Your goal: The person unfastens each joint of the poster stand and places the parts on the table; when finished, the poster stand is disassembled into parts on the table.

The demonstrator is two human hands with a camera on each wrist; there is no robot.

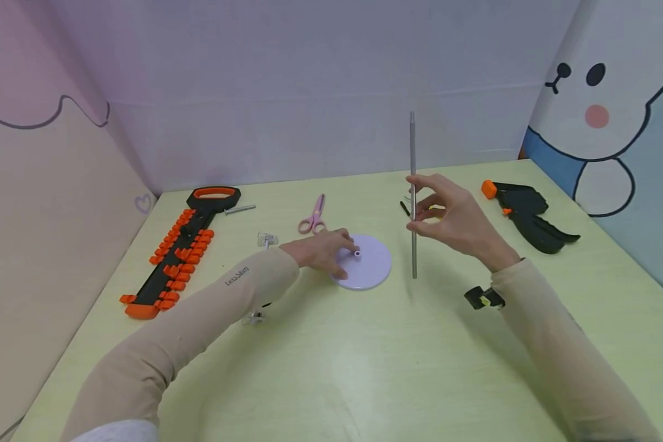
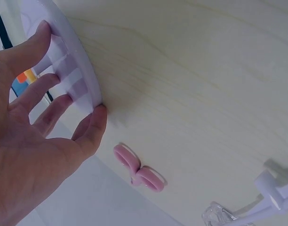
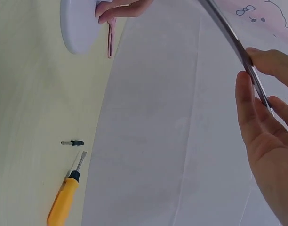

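In the head view my left hand (image 1: 326, 250) reaches over a white round base (image 1: 371, 270) lying on the table, which has a short hollow stub at its centre. The left wrist view shows the left thumb on the base's face and a fingertip at its rim; the fingers hold it. To the right, my right hand (image 1: 447, 215) pinches a slim silver metal rod (image 1: 413, 147) between thumb and fingertips. The rod stands upright, apart from the base. In the right wrist view the same rod (image 3: 233, 42) runs diagonally through the fingers.
Pink scissors (image 1: 315, 218) lie behind the base. At left are a black-and-orange slotted rack (image 1: 185, 245), a metal bolt (image 1: 240, 209) and clear plastic fittings (image 1: 266, 239). A yellow-handled screwdriver (image 3: 64, 200) lies beside a small black bit (image 3: 73, 142). A black-and-orange tool (image 1: 530, 212) sits far right.
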